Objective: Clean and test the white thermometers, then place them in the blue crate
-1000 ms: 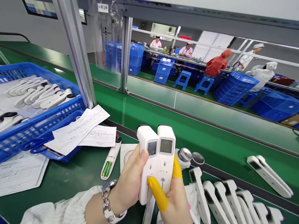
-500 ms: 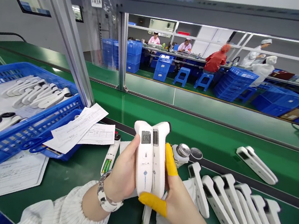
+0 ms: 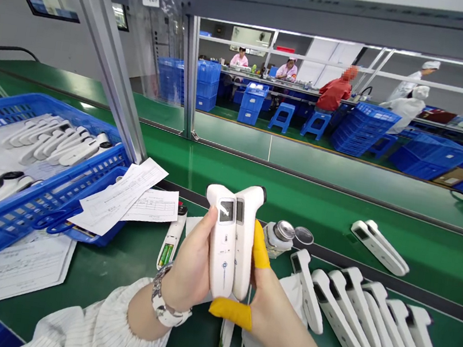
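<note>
Two white infrared thermometers stand side by side in front of me, screens facing me. My left hand (image 3: 191, 266) is closed around the left thermometer (image 3: 224, 254), its thumb beside the screen. The right thermometer (image 3: 245, 245) leans against it, gripped by my right hand (image 3: 271, 301). Yellow finger cots cover that hand's thumb and a finger; the thumb lies across below the thermometers' lower ends. Behind the left wrist lies an open-backed thermometer (image 3: 171, 240) with green batteries showing. Under my hands, another thermometer (image 3: 225, 338) is mostly hidden. Several more thermometers (image 3: 348, 321) lie in a row at right.
A blue basket (image 3: 29, 213) with several thermometers stands at left, beside paper slips (image 3: 124, 195) over a smaller blue bin. A small jar with a metal lid (image 3: 283, 232) sits behind my right hand. Two thermometers (image 3: 380, 247) lie on the green belt (image 3: 331, 206). People work at a far bench.
The two thermometers on the belt have shifted left. The held left thermometer's screen showed characters and now shows a pale streak. My right thumb has moved slightly left. A far standing person has moved right.
</note>
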Demonstrator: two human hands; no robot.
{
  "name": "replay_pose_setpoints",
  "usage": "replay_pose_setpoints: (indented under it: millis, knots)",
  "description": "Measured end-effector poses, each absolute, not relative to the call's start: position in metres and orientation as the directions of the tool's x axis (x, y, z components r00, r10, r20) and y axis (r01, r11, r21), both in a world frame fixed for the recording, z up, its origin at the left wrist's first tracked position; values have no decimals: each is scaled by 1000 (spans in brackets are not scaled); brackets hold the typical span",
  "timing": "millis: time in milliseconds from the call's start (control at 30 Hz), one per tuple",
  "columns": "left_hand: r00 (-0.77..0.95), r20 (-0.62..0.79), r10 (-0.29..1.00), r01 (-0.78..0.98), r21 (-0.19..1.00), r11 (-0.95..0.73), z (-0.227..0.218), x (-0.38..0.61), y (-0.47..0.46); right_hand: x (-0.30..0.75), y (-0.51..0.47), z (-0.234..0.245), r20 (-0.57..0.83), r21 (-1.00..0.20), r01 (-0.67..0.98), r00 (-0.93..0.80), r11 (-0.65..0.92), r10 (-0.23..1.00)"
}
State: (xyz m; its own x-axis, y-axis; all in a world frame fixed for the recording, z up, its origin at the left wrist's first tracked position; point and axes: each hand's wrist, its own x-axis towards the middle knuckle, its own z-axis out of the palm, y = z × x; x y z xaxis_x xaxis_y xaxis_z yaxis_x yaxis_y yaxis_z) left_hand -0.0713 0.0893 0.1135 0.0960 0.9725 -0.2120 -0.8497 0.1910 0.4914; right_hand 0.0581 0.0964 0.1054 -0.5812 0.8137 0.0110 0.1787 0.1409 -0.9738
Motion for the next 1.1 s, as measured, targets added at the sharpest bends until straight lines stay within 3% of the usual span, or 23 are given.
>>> replay_pose_setpoints:
  millis: [133, 333, 533, 700, 867, 967, 1100]
  knots:
    - [101, -225, 969, -857, 475, 200, 116, -77, 91, 62, 98, 110, -8, -995, 85, -591, 53, 806]
    - [182, -229, 956, -840, 470, 272, 125, -84, 90, 64, 98, 94, -21, -979, -169, -473, -114, 881]
    - [158, -248, 956, -825, 498, 266, 133, -86, 89, 63, 95, 91, -39, -966, -210, -446, -147, 894]
    - [106, -179, 978, -847, 499, 184, 121, -84, 91, 63, 99, 96, -53, -991, -81, -506, -108, 861]
    - [-52, -85, 995, -783, 622, 12, 112, -73, 88, 61, 93, 90, 90, -980, 130, -386, 151, 918]
    - [-59, -51, 997, -750, 661, -10, 113, -70, 85, 62, 84, 85, 149, -926, 259, -415, 274, 897]
    - [-60, -25, 998, -725, 689, -26, 117, -73, 83, 66, 80, 86, 142, -919, 272, -445, 285, 884]
